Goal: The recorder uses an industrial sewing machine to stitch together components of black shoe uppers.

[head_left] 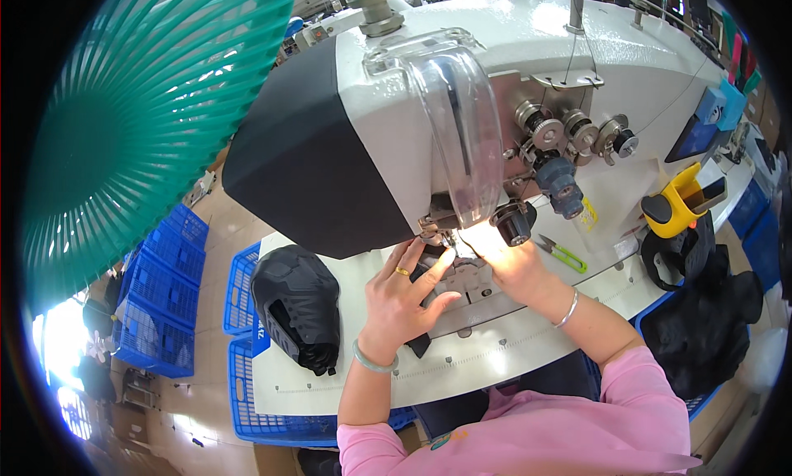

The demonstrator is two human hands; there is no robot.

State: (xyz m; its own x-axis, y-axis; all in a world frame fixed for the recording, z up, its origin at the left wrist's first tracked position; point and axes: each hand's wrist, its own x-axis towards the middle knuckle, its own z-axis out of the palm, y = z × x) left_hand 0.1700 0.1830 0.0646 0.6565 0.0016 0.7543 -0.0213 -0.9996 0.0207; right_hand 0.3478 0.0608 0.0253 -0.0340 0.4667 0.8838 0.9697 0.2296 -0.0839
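A white industrial sewing machine (379, 105) with a black end cover fills the middle of the view. My left hand (404, 299) lies flat with its fingers apart, just left of the presser foot (445, 238). Beneath it is a dark piece of material (419, 345), mostly covered by the hand. On the other side of the needle area is my right hand (513, 266), its fingertips lost in the lamp's glare and behind a black knob. Whether it grips anything cannot be seen. A black shoe upper (295, 311) rests on the table left of my left hand.
Green-handled thread snips (564, 256) lie right of my right hand. Beyond them stands a yellow holder (683, 200). Black pieces (701, 327) are heaped at the right. A green fan (124, 129) looms at upper left. Blue crates (161, 303) stand on the floor.
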